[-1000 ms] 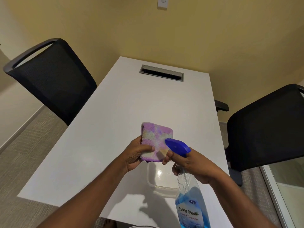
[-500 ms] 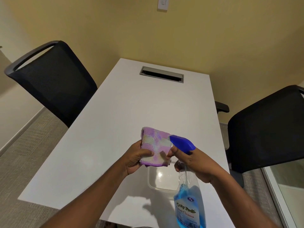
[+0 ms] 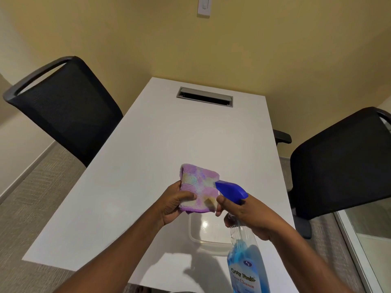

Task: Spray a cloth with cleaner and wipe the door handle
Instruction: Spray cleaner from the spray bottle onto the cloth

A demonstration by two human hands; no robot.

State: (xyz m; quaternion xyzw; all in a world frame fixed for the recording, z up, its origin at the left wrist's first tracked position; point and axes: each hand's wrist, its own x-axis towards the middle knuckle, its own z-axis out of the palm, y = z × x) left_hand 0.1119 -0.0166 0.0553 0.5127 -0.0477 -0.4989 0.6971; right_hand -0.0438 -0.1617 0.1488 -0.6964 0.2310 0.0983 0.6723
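A folded purple, yellow and white cloth is held up over the white table by my left hand, thumb across its lower edge. My right hand grips the neck of a clear spray bottle of blue cleaner. Its blue spray head points left, with the nozzle almost touching the cloth's right edge. A finger of my right hand curls at the trigger below the head. No door handle is in view.
A clear plastic container lies on the table under my hands. Black mesh chairs stand at the left and right. A metal cable slot sits at the table's far end, below a wall switch. Glass panel at lower right.
My hands, the cloth and the bottle stay almost in place over the table. The spray head has drifted a little to the right and down; the nozzle keeps pointing at the cloth.
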